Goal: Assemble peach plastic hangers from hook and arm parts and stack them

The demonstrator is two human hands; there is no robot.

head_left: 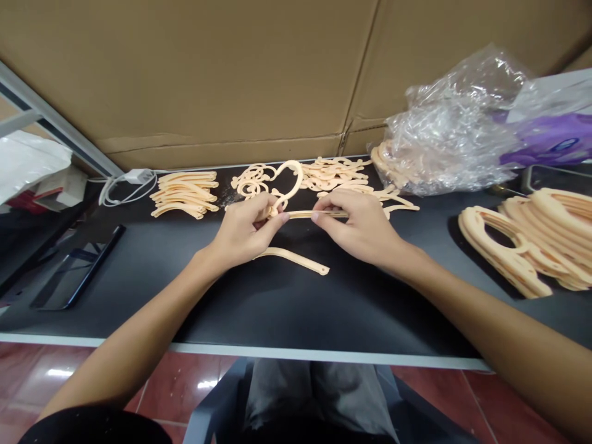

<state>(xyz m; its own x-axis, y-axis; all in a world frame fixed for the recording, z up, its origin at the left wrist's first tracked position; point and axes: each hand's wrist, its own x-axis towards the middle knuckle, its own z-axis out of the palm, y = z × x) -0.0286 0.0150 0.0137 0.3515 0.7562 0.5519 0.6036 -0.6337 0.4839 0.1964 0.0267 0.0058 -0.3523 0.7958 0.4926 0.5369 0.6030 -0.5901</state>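
Observation:
Above the middle of the table, my left hand (245,228) pinches the base of a cream plastic hanger hook (296,176), whose curve rises above the fingers. A straight, narrow hanger arm (298,214) runs from there to my right hand (354,225), closed on its other end. How the hook and arm join is hidden behind my left fingers. Just below my hands, a loose curved hanger arm (300,259) lies on the black table, its left end behind my left hand. Behind my hands are a pile of hooks (252,179) and a heap of hanger pieces (335,172).
A stack of arms (185,194) lies at left, near a white charger cable (124,188) and a phone (81,271). Assembled-looking hangers (504,246) are stacked at right. Behind them sit a clear plastic bag (453,129) and a purple package (550,139). Cardboard (208,74) backs the table.

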